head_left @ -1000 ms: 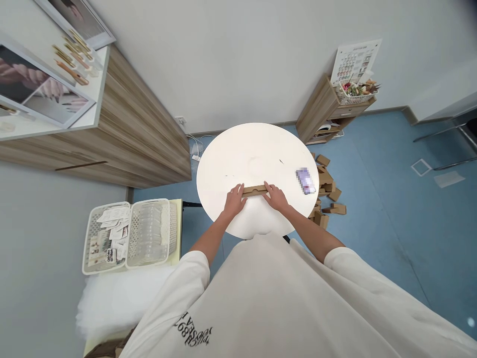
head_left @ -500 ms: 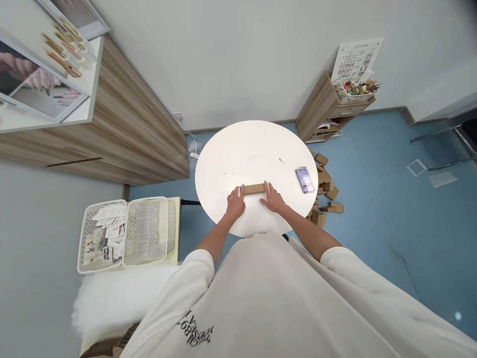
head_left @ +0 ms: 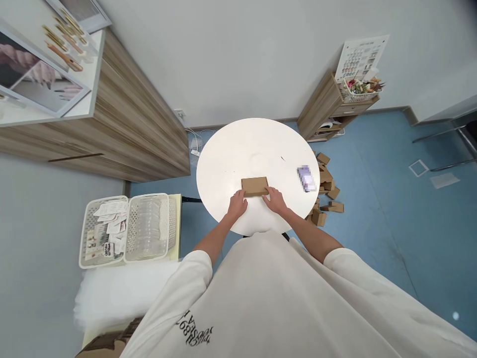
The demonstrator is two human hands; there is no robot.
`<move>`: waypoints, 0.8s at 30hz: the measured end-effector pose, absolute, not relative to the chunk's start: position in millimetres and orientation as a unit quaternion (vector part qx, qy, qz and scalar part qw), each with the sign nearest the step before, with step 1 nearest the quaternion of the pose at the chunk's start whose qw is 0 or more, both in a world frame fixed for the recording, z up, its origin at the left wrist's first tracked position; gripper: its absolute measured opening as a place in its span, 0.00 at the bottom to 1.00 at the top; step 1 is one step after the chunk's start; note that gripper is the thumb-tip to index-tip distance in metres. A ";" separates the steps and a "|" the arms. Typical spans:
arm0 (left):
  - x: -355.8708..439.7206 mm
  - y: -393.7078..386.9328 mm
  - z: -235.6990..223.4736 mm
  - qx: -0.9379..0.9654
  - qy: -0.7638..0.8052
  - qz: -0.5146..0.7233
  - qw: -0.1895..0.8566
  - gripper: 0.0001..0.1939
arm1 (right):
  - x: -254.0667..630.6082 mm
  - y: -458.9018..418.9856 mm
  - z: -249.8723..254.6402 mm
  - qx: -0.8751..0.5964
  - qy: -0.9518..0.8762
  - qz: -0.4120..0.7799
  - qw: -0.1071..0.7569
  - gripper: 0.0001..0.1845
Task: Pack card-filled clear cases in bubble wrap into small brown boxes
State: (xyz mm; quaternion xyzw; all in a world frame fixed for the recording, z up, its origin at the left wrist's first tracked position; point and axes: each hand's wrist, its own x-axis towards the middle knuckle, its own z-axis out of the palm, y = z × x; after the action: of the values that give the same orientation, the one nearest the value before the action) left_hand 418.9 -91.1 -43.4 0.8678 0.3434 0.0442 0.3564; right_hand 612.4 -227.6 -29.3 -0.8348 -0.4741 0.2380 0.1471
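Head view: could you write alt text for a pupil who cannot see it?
A person's left hand and right hand touch the near corners of a flat brown cardboard box on a rounded white table. A pixelated purple rectangular object lies to the right; more brown cardboard boxes lie on the blue floor.

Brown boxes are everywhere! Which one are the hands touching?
The brown box on the round white table, with the left hand and right hand at its near corners. The other boxes lie on the blue floor.
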 end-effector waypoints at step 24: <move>441.4 -102.6 -52.8 0.748 0.483 0.041 0.454 0.23 | 598.7 -233.7 -48.5 -0.849 -0.428 0.293 0.107 0.28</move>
State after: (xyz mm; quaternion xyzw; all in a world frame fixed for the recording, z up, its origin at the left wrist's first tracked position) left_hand 441.4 -102.6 -52.8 0.7479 0.4827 0.0414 0.4539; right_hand 598.7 -233.7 -48.5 -0.8485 -0.4278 0.2926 0.1070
